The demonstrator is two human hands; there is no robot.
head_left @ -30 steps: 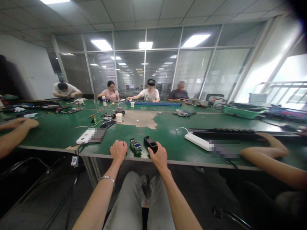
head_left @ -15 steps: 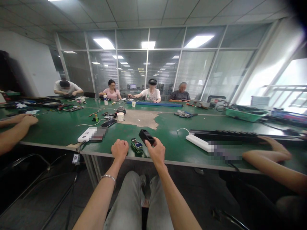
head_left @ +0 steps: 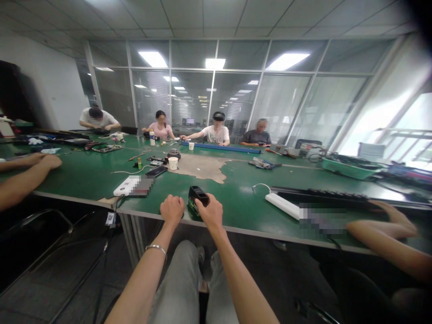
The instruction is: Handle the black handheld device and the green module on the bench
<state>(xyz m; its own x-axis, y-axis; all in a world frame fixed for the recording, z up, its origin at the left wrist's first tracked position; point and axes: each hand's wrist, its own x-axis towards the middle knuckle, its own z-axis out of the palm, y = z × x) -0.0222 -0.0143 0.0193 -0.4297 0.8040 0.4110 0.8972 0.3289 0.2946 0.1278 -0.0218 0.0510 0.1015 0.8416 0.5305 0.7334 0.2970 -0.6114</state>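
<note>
My right hand (head_left: 212,211) grips a black box-shaped housing (head_left: 198,194) by its near right side, thumb on top. Just beneath the housing, a green circuit board (head_left: 193,208) is mostly covered; whether the two touch, I cannot tell. My left hand (head_left: 172,209) rests as a loose fist on the table's near edge, left of the board. Its curled fingers hide whatever may be in them.
On the green table (head_left: 151,204), a white power bank (head_left: 124,186) and a dark phone (head_left: 157,171) lie to the left. A paper cup (head_left: 173,163) stands beyond. A white bar-shaped device (head_left: 283,205) lies right, near a neighbour's arm (head_left: 381,225). Several people sit around.
My right hand has brought the black housing left, from beside the circuit board to over it, covering most of it. My left fist stays beside the board. The whole view has shifted slightly.
</note>
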